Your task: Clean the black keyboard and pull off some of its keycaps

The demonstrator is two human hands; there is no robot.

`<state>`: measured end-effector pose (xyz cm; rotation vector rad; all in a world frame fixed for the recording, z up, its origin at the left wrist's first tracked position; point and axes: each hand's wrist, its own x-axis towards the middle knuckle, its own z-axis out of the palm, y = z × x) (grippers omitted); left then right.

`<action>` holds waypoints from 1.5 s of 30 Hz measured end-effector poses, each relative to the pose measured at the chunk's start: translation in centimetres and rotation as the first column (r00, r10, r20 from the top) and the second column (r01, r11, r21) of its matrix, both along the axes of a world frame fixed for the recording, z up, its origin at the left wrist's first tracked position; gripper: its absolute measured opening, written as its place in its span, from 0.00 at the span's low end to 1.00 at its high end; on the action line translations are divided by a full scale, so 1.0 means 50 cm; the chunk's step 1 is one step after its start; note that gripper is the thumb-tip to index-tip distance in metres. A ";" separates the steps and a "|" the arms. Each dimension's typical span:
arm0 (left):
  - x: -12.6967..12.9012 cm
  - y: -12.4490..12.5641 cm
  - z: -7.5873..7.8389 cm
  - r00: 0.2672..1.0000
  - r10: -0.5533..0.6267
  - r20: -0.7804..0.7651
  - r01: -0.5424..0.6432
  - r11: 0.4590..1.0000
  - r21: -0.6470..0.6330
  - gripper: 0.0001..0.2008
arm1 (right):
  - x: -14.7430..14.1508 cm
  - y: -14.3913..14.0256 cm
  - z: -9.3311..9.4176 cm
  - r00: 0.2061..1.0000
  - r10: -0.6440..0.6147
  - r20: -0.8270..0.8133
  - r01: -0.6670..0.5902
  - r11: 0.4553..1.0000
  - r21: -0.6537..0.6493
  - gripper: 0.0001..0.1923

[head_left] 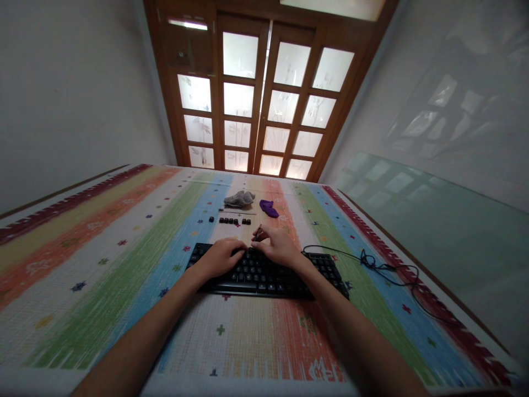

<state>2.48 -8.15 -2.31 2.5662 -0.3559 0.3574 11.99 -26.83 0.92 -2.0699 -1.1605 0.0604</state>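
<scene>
A black keyboard (285, 275) lies on a striped, many-coloured tablecloth (124, 259). My left hand (221, 255) rests curled on the keyboard's upper left part. My right hand (278, 245) is over the keyboard's top middle and pinches a small thin tool (258, 232) whose tip points up. A row of loose black keycaps (234, 221) sits on the cloth just beyond the keyboard, with one more keycap (211, 219) to their left.
A grey cloth (239, 198) and a purple cloth (269, 208) lie farther back, with a thin rod (237, 212) in front of the grey one. The keyboard's black cable (384, 268) loops to the right. Wooden glazed doors (264, 105) stand behind the table.
</scene>
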 end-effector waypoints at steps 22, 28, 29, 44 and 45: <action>-0.002 -0.002 -0.004 1.000 0.017 0.011 -0.017 1.000 0.000 0.10 | 0.026 0.038 0.000 0.999 -0.047 0.022 0.049 0.995 -0.090 0.05; -0.003 -0.005 -0.003 0.999 0.032 -0.010 -0.032 0.999 0.018 0.10 | 0.040 0.044 -0.009 0.997 -0.023 -0.073 0.018 0.997 -0.070 0.03; -0.003 -0.005 -0.002 0.999 0.034 -0.009 -0.034 0.999 0.019 0.10 | 0.042 0.045 -0.010 0.996 -0.012 -0.085 0.007 0.998 -0.060 0.03; -0.004 -0.004 -0.001 0.999 0.025 0.024 -0.024 0.999 -0.021 0.10 | 0.048 0.056 0.014 0.994 0.028 -0.104 -0.034 0.998 -0.053 0.03; -0.003 -0.003 -0.002 1.000 0.022 0.018 -0.021 0.999 -0.027 0.10 | 0.048 0.053 0.018 0.992 0.039 -0.122 -0.043 0.999 -0.030 0.03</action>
